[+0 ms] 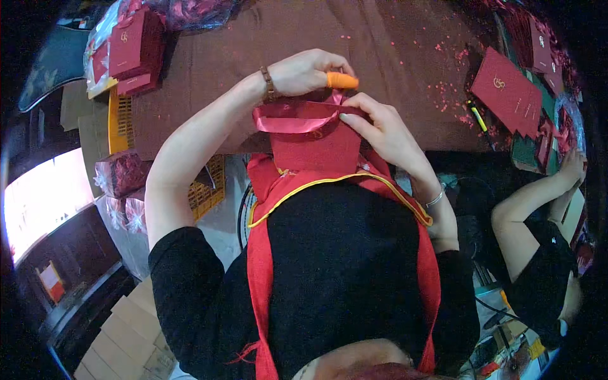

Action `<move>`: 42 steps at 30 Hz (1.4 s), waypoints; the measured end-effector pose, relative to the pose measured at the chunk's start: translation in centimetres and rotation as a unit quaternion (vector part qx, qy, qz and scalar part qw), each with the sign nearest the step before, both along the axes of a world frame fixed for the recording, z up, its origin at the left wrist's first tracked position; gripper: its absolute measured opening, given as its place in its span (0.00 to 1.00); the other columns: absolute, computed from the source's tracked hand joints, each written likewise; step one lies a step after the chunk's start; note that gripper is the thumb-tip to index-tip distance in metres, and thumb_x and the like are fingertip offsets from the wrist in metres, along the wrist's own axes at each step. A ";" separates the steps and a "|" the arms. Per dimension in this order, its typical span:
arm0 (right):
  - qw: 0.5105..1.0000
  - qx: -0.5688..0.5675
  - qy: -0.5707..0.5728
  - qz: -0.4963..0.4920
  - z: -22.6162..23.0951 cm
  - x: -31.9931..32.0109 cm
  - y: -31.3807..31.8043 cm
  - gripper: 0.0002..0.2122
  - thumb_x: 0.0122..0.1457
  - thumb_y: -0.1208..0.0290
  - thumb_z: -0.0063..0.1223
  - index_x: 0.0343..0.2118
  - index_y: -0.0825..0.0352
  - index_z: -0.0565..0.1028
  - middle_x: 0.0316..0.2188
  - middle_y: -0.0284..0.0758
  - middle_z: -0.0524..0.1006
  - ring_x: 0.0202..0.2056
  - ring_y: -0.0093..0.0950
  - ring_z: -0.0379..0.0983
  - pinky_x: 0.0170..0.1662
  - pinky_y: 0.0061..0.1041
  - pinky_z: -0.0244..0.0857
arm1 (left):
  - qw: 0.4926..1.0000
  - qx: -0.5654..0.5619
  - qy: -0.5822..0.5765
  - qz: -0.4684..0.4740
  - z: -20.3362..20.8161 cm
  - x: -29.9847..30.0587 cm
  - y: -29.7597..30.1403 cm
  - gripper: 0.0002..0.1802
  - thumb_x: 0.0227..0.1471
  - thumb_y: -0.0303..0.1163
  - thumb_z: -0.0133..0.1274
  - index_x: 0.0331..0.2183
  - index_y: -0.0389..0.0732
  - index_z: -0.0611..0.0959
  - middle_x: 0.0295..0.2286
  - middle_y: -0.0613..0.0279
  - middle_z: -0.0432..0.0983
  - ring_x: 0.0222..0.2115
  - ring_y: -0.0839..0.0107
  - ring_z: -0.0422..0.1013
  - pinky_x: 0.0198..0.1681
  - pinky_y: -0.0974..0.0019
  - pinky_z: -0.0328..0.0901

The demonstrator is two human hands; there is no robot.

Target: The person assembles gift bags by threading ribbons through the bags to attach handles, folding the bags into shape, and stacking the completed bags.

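Note:
A dark red card (pixel 316 152) stands at the near edge of the brown table (pixel 380 38), just in front of my chest. A shiny red ribbon (pixel 294 117) lies looped across its top. My left hand (pixel 304 73), with an orange finger cot on one finger and a beaded bracelet at the wrist, pinches the ribbon from above near its knot. My right hand (pixel 386 133), with a thin silver bracelet on its wrist, presses the ribbon's right end against the card's upper edge. Both hands touch each other over the ribbon.
Stacks of red cards (pixel 130 44) sit in plastic at the far left, above a yellow crate (pixel 120 120). More red cards (pixel 506 92) and a yellow-green pen (pixel 478 117) lie at the right amid red paper bits (pixel 443 88). A co-worker's arm (pixel 538 190) reaches in there.

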State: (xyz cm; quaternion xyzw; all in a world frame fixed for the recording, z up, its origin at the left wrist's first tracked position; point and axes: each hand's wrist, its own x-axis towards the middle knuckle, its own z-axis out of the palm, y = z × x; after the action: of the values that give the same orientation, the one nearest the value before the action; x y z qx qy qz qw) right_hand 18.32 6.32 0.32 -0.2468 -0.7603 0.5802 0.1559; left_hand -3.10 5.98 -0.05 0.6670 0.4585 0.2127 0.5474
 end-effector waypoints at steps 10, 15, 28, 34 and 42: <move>0.999 -0.037 -0.027 0.005 1.0 0.1 -0.3 0.12 0.49 0.75 0.54 0.37 0.69 0.68 0.27 0.42 0.74 0.26 0.23 0.71 0.30 0.23 0.63 | 0.948 0.044 0.033 0.312 1.4 -2.1 3.0 0.18 0.54 0.46 0.46 0.24 0.42 0.75 0.14 0.76 0.61 0.16 0.84 0.56 0.18 0.77 0.51; 0.978 -0.188 0.091 -0.024 -0.5 0.3 -0.4 0.09 0.50 0.79 0.55 0.35 0.70 0.70 0.30 0.30 0.74 0.31 0.17 0.68 0.35 0.17 0.64 | 0.949 -0.082 -0.185 0.243 -1.0 -5.9 4.5 0.19 0.57 0.42 0.40 0.42 0.40 0.76 0.35 0.62 0.71 0.23 0.75 0.68 0.25 0.73 0.62; 0.898 -0.328 0.242 -0.169 -0.6 -1.4 1.8 0.21 0.46 0.80 0.57 0.44 0.64 0.64 0.51 0.38 0.60 0.50 0.28 0.61 0.48 0.26 0.59 | 0.747 -0.282 -0.552 0.240 0.7 4.4 -5.7 0.20 0.56 0.41 0.41 0.46 0.38 0.70 0.35 0.56 0.72 0.36 0.67 0.71 0.39 0.67 0.68; 0.899 -0.109 0.334 -0.263 -1.8 2.2 3.7 0.02 0.55 0.77 0.48 0.31 0.68 0.70 0.27 0.32 0.70 0.28 0.18 0.65 0.33 0.18 0.63 | 0.838 0.045 -0.165 0.519 -2.9 1.4 -2.6 0.14 0.51 0.26 0.48 0.42 0.37 0.70 0.33 0.59 0.74 0.31 0.71 0.71 0.34 0.68 0.66; 0.973 0.146 0.138 -0.109 -2.4 -2.4 4.5 0.07 0.49 0.76 0.54 0.31 0.71 0.74 0.30 0.40 0.75 0.32 0.33 0.73 0.36 0.26 0.67 | 0.832 0.236 0.327 0.380 -0.2 -2.2 -1.0 0.10 0.47 0.38 0.51 0.27 0.42 0.77 0.27 0.51 0.74 0.29 0.54 0.72 0.30 0.54 0.65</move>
State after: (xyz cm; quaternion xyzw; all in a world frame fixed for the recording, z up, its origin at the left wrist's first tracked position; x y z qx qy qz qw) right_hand 15.91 10.80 -2.09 -0.2204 -0.7765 0.4706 0.3563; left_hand -5.33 5.02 -0.30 0.5795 0.7642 0.2750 0.0670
